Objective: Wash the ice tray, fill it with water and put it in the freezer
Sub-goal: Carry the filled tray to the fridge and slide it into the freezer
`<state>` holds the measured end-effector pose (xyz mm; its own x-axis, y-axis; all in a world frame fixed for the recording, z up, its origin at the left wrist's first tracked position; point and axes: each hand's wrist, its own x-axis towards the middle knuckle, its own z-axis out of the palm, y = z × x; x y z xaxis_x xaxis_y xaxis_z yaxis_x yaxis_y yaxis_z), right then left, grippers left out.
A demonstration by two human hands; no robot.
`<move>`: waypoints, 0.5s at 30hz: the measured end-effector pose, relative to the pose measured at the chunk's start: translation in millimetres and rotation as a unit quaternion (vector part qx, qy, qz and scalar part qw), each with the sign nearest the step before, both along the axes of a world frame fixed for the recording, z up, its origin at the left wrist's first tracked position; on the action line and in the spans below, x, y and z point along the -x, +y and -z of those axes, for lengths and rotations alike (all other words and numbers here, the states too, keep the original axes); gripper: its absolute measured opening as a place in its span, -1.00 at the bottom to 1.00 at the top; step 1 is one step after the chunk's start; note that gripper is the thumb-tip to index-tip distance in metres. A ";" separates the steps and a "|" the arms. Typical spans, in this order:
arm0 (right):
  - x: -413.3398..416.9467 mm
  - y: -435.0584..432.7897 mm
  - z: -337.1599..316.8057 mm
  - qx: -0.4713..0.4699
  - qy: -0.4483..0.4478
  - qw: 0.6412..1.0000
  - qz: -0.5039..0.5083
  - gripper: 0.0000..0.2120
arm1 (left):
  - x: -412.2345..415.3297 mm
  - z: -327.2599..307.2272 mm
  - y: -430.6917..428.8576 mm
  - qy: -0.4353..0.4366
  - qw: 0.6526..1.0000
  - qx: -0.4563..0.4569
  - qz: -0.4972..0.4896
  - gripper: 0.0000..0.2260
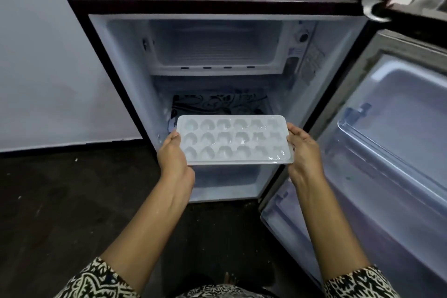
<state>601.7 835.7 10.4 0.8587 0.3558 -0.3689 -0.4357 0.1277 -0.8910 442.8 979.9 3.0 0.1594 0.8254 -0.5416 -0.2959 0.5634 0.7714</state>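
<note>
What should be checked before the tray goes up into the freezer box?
1. Fridge door open: ok, swung wide to the right.
2. Freezer box has room: ok, nothing visible inside it.
3. Grip: ok, left hand and right hand each hold one short end of the tray.
4. Tray level: ok, it looks close to flat, with no water seen spilling.
5. Tray filled: ok, water glints across the cells, though the level in each is hard to judge.
6. Tray at freezer height: not ok, it is held lower, in front of the patterned shelf.
</note>
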 end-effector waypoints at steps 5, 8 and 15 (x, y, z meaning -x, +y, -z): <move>-22.9 34.1 -3.8 -0.002 0.003 1.000 -0.028 -0.72 | -15.1 -5.5 26.0 -0.004 0.999 -0.002 -0.034 -0.74; -36.1 56.9 -9.8 -0.004 -0.002 0.999 -0.046 -0.73 | -25.1 -13.1 43.5 -0.013 0.999 -0.003 -0.046 -0.74; -68.0 111.4 -22.6 -0.015 -0.031 0.997 -0.062 -0.75 | -52.2 -28.3 92.9 -0.021 0.999 -0.031 -0.038 -0.79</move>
